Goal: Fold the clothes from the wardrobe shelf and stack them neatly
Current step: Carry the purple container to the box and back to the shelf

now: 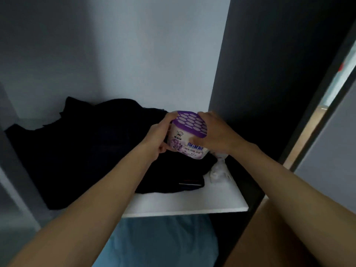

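Both hands are up in the wardrobe, clasped round a small tub (183,138) from either side. The tub is cream plastic, rounded at the corners, printed with purple flowers and a blue label, and capped with a purple lid pierced by rows of pale hexagonal openings. What is inside it cannot be made out. The left hand (158,137) curls round the tub's left wall, fingertips up at the lid's rim and thumb low on the body. The right hand (217,133) wraps the right side, its fingers bent over the lid's edge. The tub is over the right part of the dark clothes (77,151); whether it rests on them or is lifted clear I cannot tell.

The dark clothes lie unfolded in a soft, rumpled heap, covering the left and middle of the white shelf (192,204) and reaching back to the pale back wall (134,54). Near the shelf's right edge, just beside the heap, sits a crumpled white bundle (218,170), possibly thin plastic. The dark side panel (260,74) closes the shelf on the right. Below the shelf's front edge shows smooth blue cloth (159,241).
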`<action>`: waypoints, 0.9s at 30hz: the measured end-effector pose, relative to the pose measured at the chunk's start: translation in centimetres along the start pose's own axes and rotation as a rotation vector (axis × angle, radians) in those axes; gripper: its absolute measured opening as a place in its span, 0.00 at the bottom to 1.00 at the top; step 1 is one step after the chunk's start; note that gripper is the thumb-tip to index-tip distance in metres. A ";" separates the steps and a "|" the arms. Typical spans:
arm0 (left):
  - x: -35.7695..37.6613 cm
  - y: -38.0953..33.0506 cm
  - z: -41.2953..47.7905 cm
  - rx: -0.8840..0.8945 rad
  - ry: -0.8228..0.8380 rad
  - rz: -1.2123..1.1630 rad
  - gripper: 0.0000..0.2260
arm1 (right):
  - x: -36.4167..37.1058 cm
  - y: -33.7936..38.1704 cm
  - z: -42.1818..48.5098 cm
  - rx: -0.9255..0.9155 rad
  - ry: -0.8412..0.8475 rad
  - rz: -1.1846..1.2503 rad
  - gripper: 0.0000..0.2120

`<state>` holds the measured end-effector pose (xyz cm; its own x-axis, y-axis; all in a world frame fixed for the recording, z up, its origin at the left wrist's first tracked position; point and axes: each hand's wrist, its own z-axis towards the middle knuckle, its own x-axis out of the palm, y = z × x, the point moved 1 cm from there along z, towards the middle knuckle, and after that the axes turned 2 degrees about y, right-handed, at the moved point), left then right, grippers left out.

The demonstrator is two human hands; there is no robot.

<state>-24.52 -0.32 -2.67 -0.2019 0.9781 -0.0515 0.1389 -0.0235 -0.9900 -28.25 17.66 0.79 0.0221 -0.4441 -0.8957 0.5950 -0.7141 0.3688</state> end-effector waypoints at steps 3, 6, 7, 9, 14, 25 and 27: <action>-1.1 -1.7 3.9 -0.035 0.044 -0.042 0.24 | -0.6 0.7 3.6 0.049 0.020 -0.065 0.27; -1.2 -2.8 7.5 -0.051 0.102 -0.063 0.23 | -1.2 0.6 6.3 0.103 -0.006 -0.099 0.27; -1.1 -3.1 8.5 -0.057 0.120 -0.072 0.24 | -1.4 0.4 6.9 0.125 -0.015 -0.113 0.27; -0.7 -3.7 10.1 -0.054 0.162 -0.084 0.25 | -1.7 0.0 7.9 0.167 -0.045 -0.136 0.29; 0.7 -6.6 14.4 0.050 0.181 -0.067 0.25 | -2.9 -1.5 10.8 0.238 -0.174 -0.192 0.38; 1.8 -10.0 25.0 0.187 0.146 -0.034 0.24 | -3.1 -6.4 21.4 0.226 -0.258 -0.233 0.38; 2.4 -9.4 27.0 0.158 0.166 -0.044 0.21 | -2.5 -7.8 22.8 0.226 -0.241 -0.248 0.37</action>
<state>-52.44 -3.35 2.99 -0.0401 0.9992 0.0020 -0.0224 0.0011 -0.9997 -51.26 11.99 5.87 -0.3049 -0.3386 -0.8902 0.3669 -0.9043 0.2183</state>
